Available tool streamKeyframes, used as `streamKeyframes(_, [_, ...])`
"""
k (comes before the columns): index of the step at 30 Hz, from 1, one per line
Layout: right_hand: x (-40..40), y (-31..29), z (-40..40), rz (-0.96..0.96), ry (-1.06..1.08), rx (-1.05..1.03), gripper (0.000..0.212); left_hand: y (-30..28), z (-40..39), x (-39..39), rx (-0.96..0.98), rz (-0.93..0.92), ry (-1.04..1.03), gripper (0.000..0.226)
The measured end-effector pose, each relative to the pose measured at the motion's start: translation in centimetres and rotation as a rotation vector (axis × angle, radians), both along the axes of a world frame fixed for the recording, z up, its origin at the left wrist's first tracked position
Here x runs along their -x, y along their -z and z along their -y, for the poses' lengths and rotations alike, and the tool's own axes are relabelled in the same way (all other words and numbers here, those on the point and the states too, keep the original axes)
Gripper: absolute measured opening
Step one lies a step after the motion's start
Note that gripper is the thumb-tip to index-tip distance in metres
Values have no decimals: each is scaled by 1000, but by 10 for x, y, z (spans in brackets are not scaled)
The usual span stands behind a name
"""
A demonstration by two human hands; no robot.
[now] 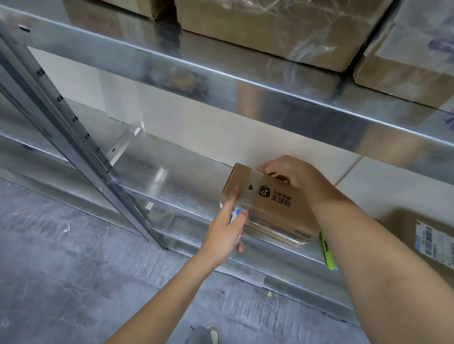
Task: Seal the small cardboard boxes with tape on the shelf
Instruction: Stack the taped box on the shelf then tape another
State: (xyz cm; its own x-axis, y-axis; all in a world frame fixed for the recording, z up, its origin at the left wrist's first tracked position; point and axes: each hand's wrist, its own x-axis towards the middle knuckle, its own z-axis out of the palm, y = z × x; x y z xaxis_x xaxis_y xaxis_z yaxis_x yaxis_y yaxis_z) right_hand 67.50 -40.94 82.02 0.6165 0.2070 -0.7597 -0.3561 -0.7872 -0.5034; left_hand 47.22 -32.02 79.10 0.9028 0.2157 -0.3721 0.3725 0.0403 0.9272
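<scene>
- We see a small cardboard box [270, 206] sitting on the lower metal shelf [178, 182], with a black logo on top.
- Our right hand [286, 171] curls its fingers over the far top edge of the box.
- Our left hand [227, 226] holds a white and blue tool [237, 215] and lays one straight finger on the box's left end.
- Clear tape [243, 179] shines across the box.
- A green pen-like thing [326, 251] lies just beside it.
- Bigger boxes [263, 18] sit on the shelf above.

Two hands, left [226, 226] and right [289, 171]. One small box [270, 206], one labelled box [438, 246], three big cartons [270, 13] above, and one green thing [326, 251], perhaps a knife.
</scene>
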Motion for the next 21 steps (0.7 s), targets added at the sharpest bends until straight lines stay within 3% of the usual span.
streamKeyframes(9, [0, 4, 0, -129, -1, 130, 36, 5, -6, -3, 65, 12, 54, 68])
streamKeyframes(15, [0, 7, -1, -62, -22, 177, 33, 10, -5, -4, 76, 26, 53, 69])
streamKeyframes(19, [7, 21, -11, 316, -76, 243, 27, 13, -5, -5, 54, 33, 52, 69])
streamKeyframes(21, [9, 31, -8, 512, 3, 133, 21, 12, -6, -5, 31, 35, 61, 69])
